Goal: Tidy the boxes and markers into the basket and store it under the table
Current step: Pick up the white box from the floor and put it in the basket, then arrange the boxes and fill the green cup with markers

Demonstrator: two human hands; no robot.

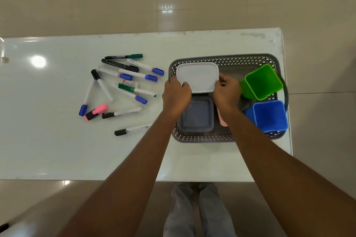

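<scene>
A grey perforated basket (227, 59) stands on the right part of the white table (57, 150). My left hand (176, 95) and my right hand (227, 92) both grip a white lidded box (197, 76) over the basket's far left part. Below it in the basket lies a grey lidded box (197, 115). A pink box (222, 121) shows only as a sliver under my right wrist. A green open box (262, 82) and a blue open box (269, 116) sit tilted at the basket's right. Several markers (123, 86) lie scattered on the table to the left, with a pink highlighter (96, 111) among them.
The table's right edge (287, 92) runs close beside the basket, and its near edge (115, 180) is just in front of my legs. Glossy beige floor tiles surround the table.
</scene>
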